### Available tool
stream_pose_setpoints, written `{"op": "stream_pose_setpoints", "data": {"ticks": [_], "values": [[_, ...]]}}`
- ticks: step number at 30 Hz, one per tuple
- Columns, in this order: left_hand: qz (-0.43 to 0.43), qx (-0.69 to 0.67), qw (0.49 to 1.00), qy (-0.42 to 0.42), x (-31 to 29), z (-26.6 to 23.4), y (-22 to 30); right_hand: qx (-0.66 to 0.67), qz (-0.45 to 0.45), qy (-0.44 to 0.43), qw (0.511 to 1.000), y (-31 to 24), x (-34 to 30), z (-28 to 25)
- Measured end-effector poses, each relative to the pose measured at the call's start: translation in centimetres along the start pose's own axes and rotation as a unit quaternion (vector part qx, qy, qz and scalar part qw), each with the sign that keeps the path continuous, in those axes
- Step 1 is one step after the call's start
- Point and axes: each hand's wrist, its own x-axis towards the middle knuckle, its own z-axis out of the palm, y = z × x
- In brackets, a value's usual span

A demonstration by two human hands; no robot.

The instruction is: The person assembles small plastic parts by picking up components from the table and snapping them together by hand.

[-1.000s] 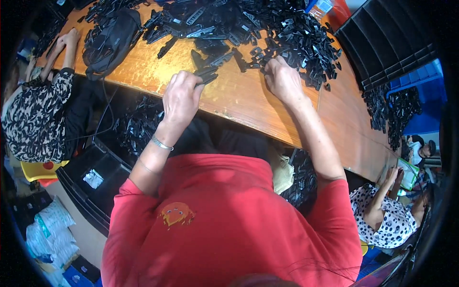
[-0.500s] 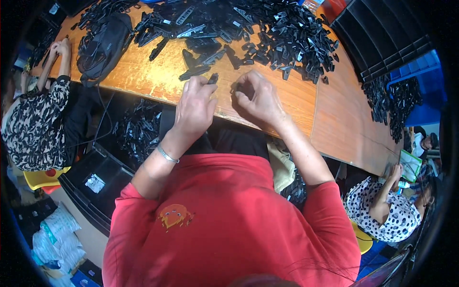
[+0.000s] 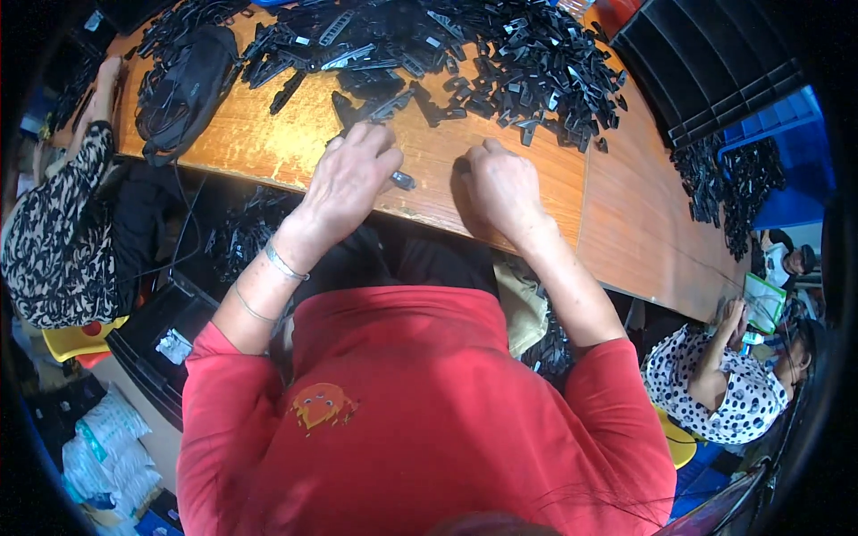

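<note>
Above the near edge of the wooden table [image 3: 259, 156], my left hand [image 3: 350, 174] is closed, with the end of a small black plastic part [image 3: 403, 180] sticking out by the thumb. My right hand [image 3: 506, 185] is to its right, fingers curled under; whatever they hold, if anything, is hidden. Just past my left hand lie larger black plastic pieces [image 3: 384, 107], partly covered by the fingers. Beyond my right hand spreads a heap of small black plastic clips [image 3: 554, 80].
Long black parts [image 3: 357, 45] are piled at the back. A black bag [image 3: 188, 94] with a cable lies left. At right stand a black rack [image 3: 706, 67] and a blue bin [image 3: 795, 192]. Co-workers sit left [image 3: 67, 232] and right [image 3: 715, 384].
My left hand has turned and moved slightly left; the black part now points toward the right. My right hand has shifted right and its fingers have curled in.
</note>
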Motion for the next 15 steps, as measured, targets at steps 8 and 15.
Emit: {"op": "stream_pose_setpoints", "data": {"ticks": [8,15], "values": [[-0.061,-0.13,0.986,0.08,-1.9,3.5,0.1,0.239,-0.091,0.102,0.961,-1.6,-0.6,1.1],[-0.119,-0.155,0.972,0.13,-3.0,4.1,-0.9,0.244,-0.079,0.088,0.963,-1.7,0.1,3.3]]}}
